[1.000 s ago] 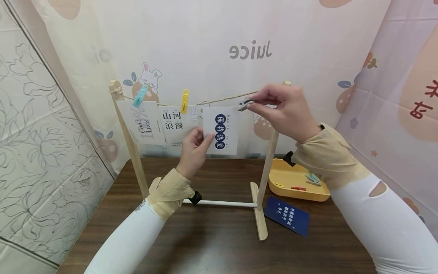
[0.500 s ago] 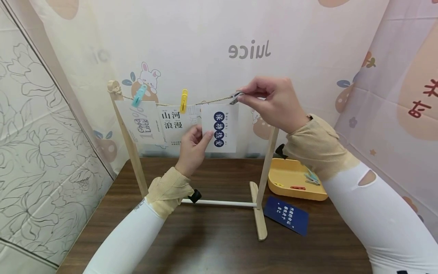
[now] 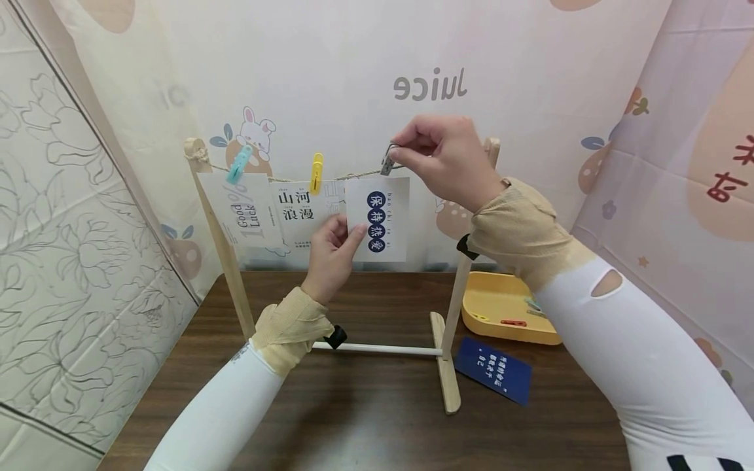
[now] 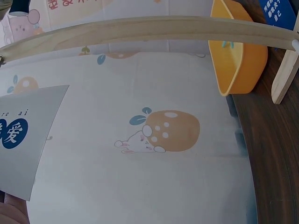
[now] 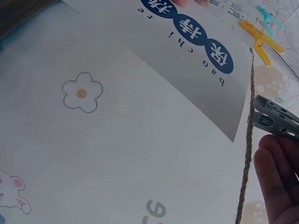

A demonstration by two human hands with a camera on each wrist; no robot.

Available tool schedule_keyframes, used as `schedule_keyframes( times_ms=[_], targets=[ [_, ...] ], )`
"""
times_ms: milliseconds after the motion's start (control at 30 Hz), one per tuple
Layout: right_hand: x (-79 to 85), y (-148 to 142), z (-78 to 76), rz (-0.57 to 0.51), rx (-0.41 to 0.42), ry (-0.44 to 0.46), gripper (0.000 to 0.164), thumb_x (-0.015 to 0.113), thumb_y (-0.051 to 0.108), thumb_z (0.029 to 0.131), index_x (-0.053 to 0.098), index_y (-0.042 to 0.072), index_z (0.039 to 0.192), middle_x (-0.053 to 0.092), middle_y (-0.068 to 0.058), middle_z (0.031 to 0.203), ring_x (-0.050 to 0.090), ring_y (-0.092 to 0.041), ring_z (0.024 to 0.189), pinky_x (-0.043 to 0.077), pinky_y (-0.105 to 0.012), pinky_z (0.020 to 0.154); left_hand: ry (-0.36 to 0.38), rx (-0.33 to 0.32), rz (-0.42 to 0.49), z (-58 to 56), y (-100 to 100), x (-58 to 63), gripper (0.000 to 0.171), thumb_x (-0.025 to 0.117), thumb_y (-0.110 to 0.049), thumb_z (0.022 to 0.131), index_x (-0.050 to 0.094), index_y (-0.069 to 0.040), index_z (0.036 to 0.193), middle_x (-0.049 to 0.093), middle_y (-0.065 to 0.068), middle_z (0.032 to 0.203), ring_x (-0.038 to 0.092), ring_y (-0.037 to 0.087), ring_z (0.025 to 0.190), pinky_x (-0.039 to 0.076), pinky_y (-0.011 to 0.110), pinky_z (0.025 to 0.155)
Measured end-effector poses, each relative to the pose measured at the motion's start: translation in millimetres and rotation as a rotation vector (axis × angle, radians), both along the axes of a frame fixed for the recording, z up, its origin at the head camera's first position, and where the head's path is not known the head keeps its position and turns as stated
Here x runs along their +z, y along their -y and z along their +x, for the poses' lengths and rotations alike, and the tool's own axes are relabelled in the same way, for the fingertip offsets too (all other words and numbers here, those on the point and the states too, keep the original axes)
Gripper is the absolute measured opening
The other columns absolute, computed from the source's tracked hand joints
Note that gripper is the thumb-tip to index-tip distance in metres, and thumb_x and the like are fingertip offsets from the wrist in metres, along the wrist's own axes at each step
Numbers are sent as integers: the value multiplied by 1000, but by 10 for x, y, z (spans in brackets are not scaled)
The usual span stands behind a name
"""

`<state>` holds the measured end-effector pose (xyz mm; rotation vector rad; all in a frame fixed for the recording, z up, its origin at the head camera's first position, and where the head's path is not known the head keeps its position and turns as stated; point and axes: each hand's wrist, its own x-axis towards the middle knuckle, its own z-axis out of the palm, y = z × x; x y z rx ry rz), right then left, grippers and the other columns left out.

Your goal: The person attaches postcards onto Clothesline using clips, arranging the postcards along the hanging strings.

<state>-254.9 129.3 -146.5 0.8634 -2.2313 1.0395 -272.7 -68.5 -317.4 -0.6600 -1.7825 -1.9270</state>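
My left hand [image 3: 332,255] pinches the left edge of a white card [image 3: 396,222] with dark blue circles, held upright just below the twine [image 3: 365,174]. Above the card's top edge, my right hand [image 3: 444,157] pinches a grey clothespin [image 3: 387,160] by its handles, its nose pointing down at the twine. In the right wrist view the clothespin [image 5: 275,117] meets the twine [image 5: 249,140], beside the card's upper corner. Two more white cards hang to the left: the "Good Luck" card [image 3: 250,219] under a light blue clothespin [image 3: 239,163], the other card [image 3: 297,216] under a yellow clothespin [image 3: 317,173].
The twine runs between the posts of a wooden stand [image 3: 456,307] with a white crossbar [image 3: 383,349]. At the right, a yellow tray [image 3: 489,294] holds several clothespins. A dark blue card [image 3: 495,371] lies before it on the brown table [image 3: 377,418].
My right hand has moved left and up with the grey clothespin, from beside the card's right corner to above its top edge, tilting it downward. The left hand and its card have barely shifted.
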Motion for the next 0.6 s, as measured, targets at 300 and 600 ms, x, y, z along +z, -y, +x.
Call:
schedule_keyframes(
  times_ms=[300, 600],
  targets=[
    [26, 73, -85, 32, -22, 37, 8, 74, 5, 102, 79, 0, 101, 82, -17, 99, 74, -13, 81, 55, -15, 75, -12, 10, -12, -12, -5, 5, 15, 66, 1, 106, 65, 13, 115, 74, 35, 109, 70, 3, 83, 57, 19, 72],
    [10, 90, -166, 21, -4, 129, 6, 75, 4, 100, 79, 1, 98, 82, -16, 95, 71, -5, 75, 53, -15, 69, 1, 11, -21, -16, 5, 6, 16, 65, -1, 106, 64, 12, 115, 74, 35, 112, 73, 2, 87, 60, 19, 77]
  ],
)
